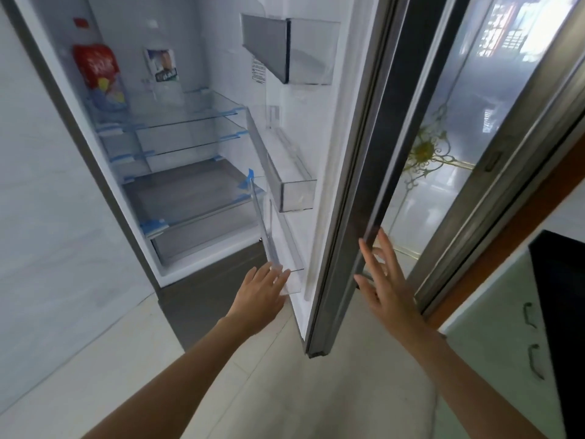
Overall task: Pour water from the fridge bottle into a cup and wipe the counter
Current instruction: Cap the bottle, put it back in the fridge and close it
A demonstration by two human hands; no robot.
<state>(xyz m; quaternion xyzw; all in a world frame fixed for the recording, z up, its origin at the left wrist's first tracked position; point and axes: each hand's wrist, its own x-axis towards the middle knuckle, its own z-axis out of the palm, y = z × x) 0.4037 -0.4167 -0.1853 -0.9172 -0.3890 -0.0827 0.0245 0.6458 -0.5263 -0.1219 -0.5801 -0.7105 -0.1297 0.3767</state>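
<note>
My right hand (384, 282) is spread flat, fingers straight, against the outer edge of the open fridge door (357, 172). My left hand (261, 291) reaches out with loose, open fingers touching the lowest clear door bin (286, 274), holding nothing. Farther in, glass shelves (177, 122) step back, and the bottle (99, 77) with its red label stands on the top shelf at the back left.

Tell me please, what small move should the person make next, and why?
Probably reach the left hand up to the red-labelled bottle on the top glass shelf. The fridge door is already open, the right hand rests flat against its edge, and neither hand holds anything yet.
</note>
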